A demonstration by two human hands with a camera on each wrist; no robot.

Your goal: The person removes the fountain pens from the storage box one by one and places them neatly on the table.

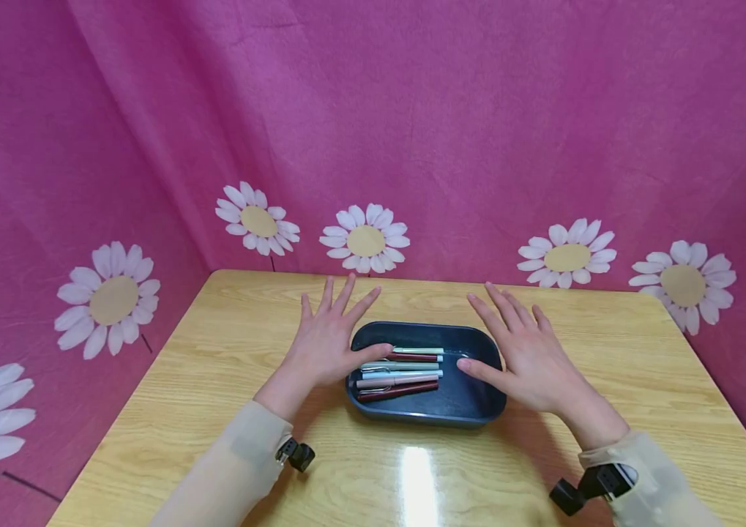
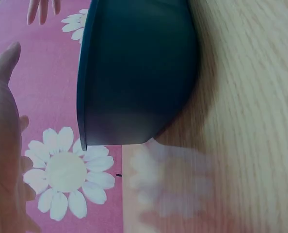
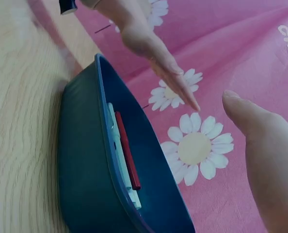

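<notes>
A dark blue-grey rectangular bin (image 1: pixel 471 410) with rounded corners stands on the wooden table. Several pens lie side by side in its left half: a dark red pen (image 1: pixel 399 391) nearest the front, then a pinkish-grey pen (image 1: pixel 389 381), with light blue, green and another dark red behind. My left hand (image 1: pixel 323 344) hovers at the bin's left end, fingers spread, its thumb overlapping the pens in the head view. Over the right end is my right hand (image 1: pixel 534 359), also spread, thumb above the bin's inside. Neither hand holds anything. From the right wrist view, the left hand (image 3: pixel 151 46) appears above the rim.
The wooden table (image 1: pixel 214 380) reaches back to a pink curtain (image 1: pixel 412 132) printed with large white daisies, which also hangs at the left and right. Small black wrist cameras sit on both sleeves (image 1: pixel 234 468). Light reflects off the tabletop in front of the bin.
</notes>
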